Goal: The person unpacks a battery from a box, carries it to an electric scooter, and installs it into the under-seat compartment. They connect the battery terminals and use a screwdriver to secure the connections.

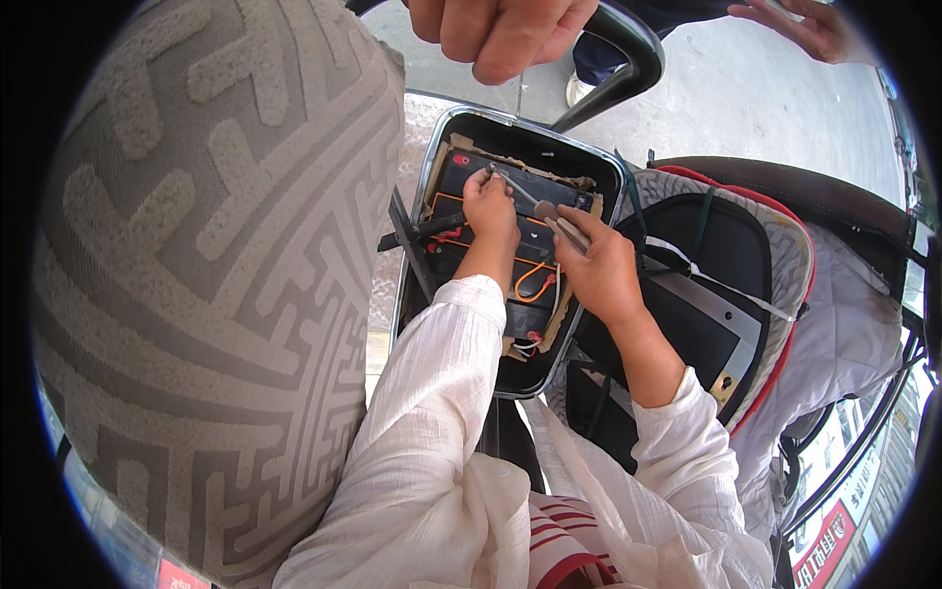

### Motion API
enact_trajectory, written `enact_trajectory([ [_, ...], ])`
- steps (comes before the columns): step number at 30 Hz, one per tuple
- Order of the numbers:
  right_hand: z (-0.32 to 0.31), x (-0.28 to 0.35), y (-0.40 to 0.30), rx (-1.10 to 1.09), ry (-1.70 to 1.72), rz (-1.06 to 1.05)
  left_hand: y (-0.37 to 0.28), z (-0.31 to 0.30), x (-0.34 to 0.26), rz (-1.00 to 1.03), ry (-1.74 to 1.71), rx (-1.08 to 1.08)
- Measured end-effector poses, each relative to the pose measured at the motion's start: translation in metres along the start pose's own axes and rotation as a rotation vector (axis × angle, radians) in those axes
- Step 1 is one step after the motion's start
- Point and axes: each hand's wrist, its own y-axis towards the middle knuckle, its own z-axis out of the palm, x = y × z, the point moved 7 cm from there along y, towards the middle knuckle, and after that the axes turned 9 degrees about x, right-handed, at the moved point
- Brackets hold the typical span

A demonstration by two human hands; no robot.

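Observation:
A black compartment with a chrome rim [465,110] holds several dark batteries [541,184] with red terminals and orange and white wires [531,283]. My right hand [600,265] grips a screwdriver [521,188] by its handle, the shaft slanting up and left over the top battery. At the screwdriver's tip, the fingers of my left hand [491,206] are pinched at a small metal fastener [491,168] at the battery's terminal; my fingers partly hide it. A loose screw [547,154] lies near the compartment's upper edge. Brown cardboard [561,313] lines the battery sides.
Crossed black metal bars [412,239] jut over the compartment's left rim. A grey patterned cushion [221,294] fills the left. At right lies an upturned black seat [706,294] with straps. Another person's hand [508,33] hangs above, beside a black tubular armrest [640,51]; a further hand [817,29] shows top right.

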Motion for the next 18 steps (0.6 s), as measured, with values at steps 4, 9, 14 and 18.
enact_trajectory([
  [4,0.000,-0.001,0.007,0.033,0.058,0.059,0.000,0.000,-0.002,0.000,-0.026,-0.017],
  [9,-0.004,0.012,0.013,0.067,0.023,-0.010,0.004,-0.001,-0.001,0.020,-0.059,-0.007],
  [14,0.005,0.039,0.011,0.133,-0.388,-0.183,0.005,-0.003,0.002,0.015,-0.105,-0.041],
  [18,0.020,0.053,0.005,0.158,-0.705,-0.310,0.005,-0.001,0.001,0.001,-0.124,-0.056],
])
